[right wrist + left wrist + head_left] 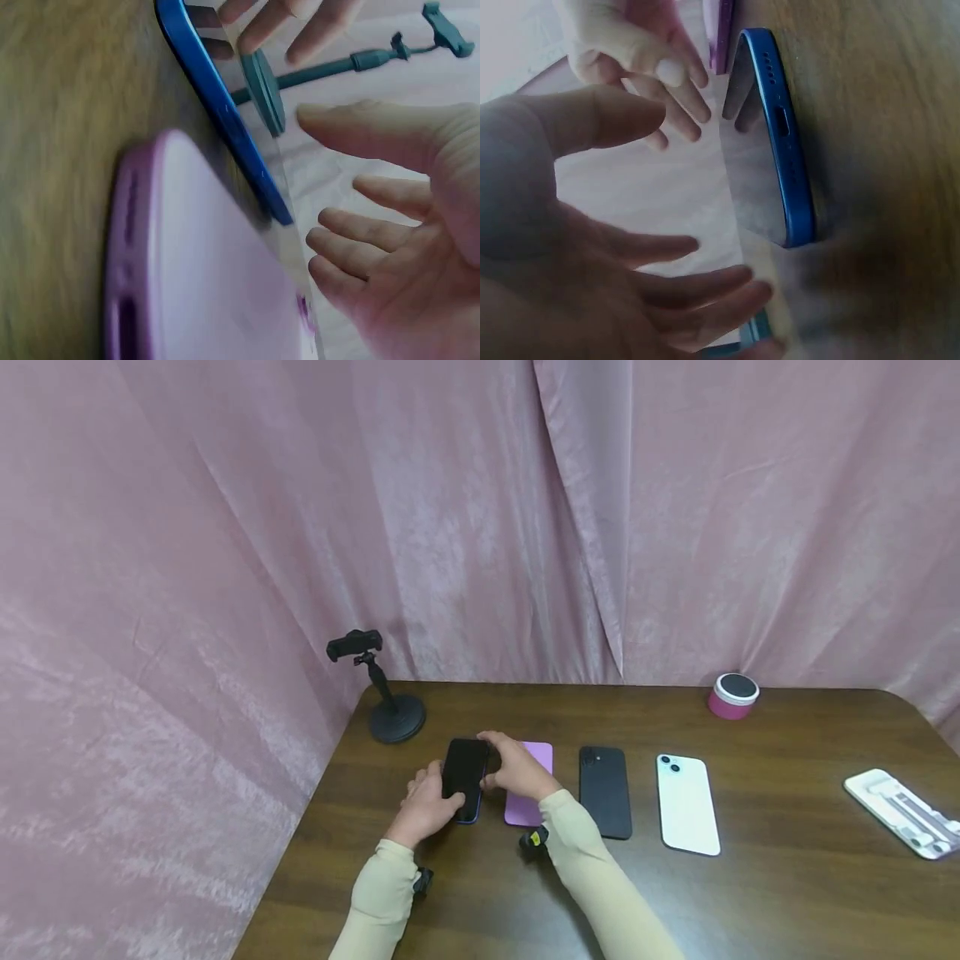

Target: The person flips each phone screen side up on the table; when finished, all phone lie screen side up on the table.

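A phone with a blue frame [465, 768] lies screen up on the wooden table, its dark glass facing me. In the left wrist view its blue bottom edge [795, 187] shows the charging port. My left hand [425, 808] is at its left side, and the fingers [697, 289] are spread and apart from it. On the other side my right hand [519, 770] reaches over a purple phone [522, 812]; its fingers [360, 232] are loosely extended and hold nothing. Seen from the right wrist, the purple phone [217, 277] lies beside the blue-framed one, back up.
To the right lie a black phone [604, 793] and a white phone [687, 806], both camera side up. A black phone stand [397, 718] is at the back left corner. Farther right are a pink jar [732, 697] and a white flat item with grey parts [903, 814].
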`<act>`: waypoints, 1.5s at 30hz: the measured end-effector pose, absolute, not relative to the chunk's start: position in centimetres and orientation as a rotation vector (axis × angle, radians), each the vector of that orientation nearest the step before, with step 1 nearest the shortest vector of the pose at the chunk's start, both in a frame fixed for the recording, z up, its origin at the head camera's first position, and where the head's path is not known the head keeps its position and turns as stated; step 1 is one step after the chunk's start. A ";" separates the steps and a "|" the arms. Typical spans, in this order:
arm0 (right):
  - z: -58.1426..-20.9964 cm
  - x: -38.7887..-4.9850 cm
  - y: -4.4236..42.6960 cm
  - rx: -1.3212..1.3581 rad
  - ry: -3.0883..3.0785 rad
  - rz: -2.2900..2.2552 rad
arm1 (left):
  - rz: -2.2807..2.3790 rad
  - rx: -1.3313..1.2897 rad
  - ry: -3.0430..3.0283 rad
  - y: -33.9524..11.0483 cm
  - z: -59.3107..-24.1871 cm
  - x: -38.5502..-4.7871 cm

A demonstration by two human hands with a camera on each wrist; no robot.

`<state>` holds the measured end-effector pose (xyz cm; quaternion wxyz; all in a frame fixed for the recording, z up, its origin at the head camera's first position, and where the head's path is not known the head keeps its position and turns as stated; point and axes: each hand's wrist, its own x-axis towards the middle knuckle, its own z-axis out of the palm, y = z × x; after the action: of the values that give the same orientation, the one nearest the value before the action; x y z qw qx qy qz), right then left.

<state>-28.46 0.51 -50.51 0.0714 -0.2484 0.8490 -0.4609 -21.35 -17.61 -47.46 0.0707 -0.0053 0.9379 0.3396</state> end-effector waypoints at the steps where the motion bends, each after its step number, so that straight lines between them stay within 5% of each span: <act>1: -50.6 -28.5 0.6 -0.743 2.549 -1.409 | 1.021 -0.025 2.841 -17.3 -47.5 -21.4; 17: -49.9 -28.7 4.1 -0.689 2.686 -1.466 | 1.314 0.399 2.805 -13.4 -47.7 -22.8; 45: -50.8 -27.9 7.6 -0.432 2.802 -1.122 | 0.886 0.488 2.701 -10.5 -49.2 -22.0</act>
<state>-27.92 7.60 -50.80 0.0463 -0.1417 0.9180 -0.3676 -21.99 -10.48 -49.25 0.1285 0.1678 0.9287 0.3047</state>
